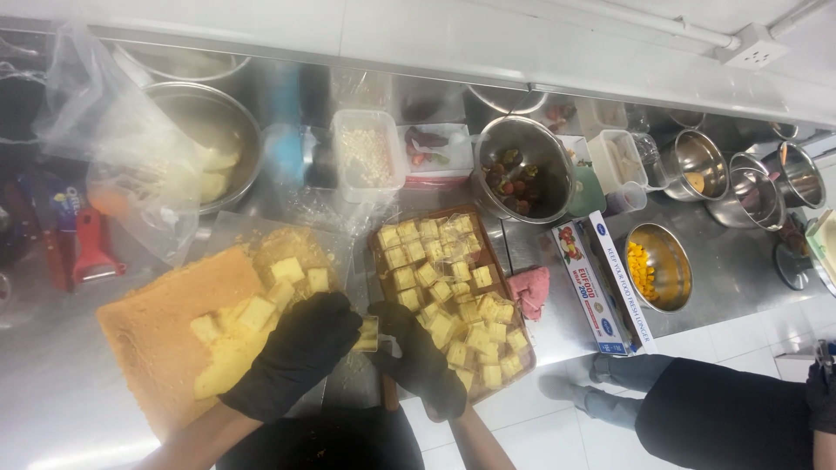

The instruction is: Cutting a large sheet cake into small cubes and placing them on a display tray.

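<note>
Both my hands wear black gloves. My left hand [296,352] rests on a flat sheet of yellow sponge cake [157,335] strewn with cut cake cubes [261,309]. My right hand [418,357] sits at the near left corner of a brown wooden board [501,261] piled with several yellow cake cubes [448,292]. A single cake cube [367,334] is pinched between the fingertips of the two hands, above the gap between sheet and board.
Steel bowls line the back of the steel counter: one with dark fruit [520,170], one with yellow pieces [657,265]. A cling-film box [601,283], plastic tubs [369,155], a pink cloth [529,290] and plastic bags [104,130] lie around. Another person [697,413] stands at right.
</note>
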